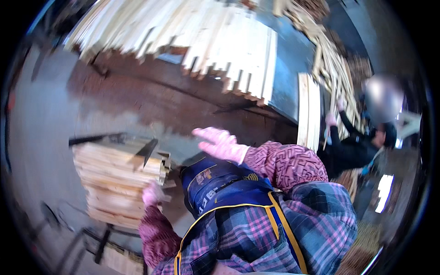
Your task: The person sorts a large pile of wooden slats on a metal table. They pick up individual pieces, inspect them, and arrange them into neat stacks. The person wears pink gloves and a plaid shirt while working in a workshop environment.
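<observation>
My left hand (153,193), in a pink glove, is at the right end of a stack of pale wooden strips (112,183) on a dark metal stand. Blur smears its fingers, so I cannot tell whether they grip a strip. My right hand (221,144), also gloved in pink, is raised in front of my blue apron (220,183). Its fingers stretch out to the left with nothing in them. Beyond it, a wide row of pale wooden strips (206,41) lies side by side on a table, their near ends uneven.
A co-worker in dark clothes (350,149), wearing pink gloves, reaches toward a long pile of loose strips (337,68) on the right. Between us stand a few pale boards (308,110). The table's rusty brown side (151,96) faces me. Dark metal legs (103,243) rise at lower left.
</observation>
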